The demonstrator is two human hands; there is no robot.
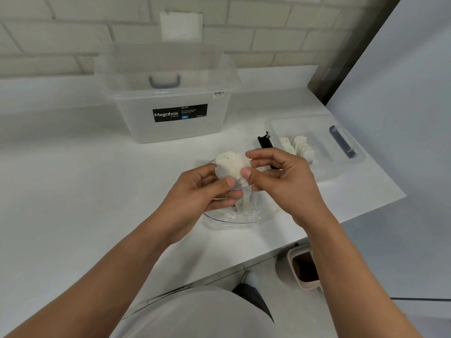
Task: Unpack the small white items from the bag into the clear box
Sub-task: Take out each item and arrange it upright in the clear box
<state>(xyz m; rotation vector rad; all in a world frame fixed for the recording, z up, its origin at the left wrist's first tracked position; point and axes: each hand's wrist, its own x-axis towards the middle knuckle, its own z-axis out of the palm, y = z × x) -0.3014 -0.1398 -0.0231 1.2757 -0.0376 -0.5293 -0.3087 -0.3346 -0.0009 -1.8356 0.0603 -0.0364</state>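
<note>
A clear plastic bag (pixel 240 215) lies crumpled on the white counter under my hands. A bundle of small white items (pixel 231 164) is held just above it. My left hand (pixel 202 191) grips the bundle from the left, thumb on its front. My right hand (pixel 280 176) pinches the bundle's right side between thumb and fingers. To the right sits a shallow clear box (pixel 327 167) with a dark blue latch; several small white items (pixel 299 146) stand in a row inside it.
A large clear Megabox storage box (pixel 170 130) with its lid leaning behind stands at the back by the brick wall. A black object (pixel 264 141) lies next to the shallow box. The counter edge runs diagonally at right; a bin (pixel 305 267) stands on the floor below.
</note>
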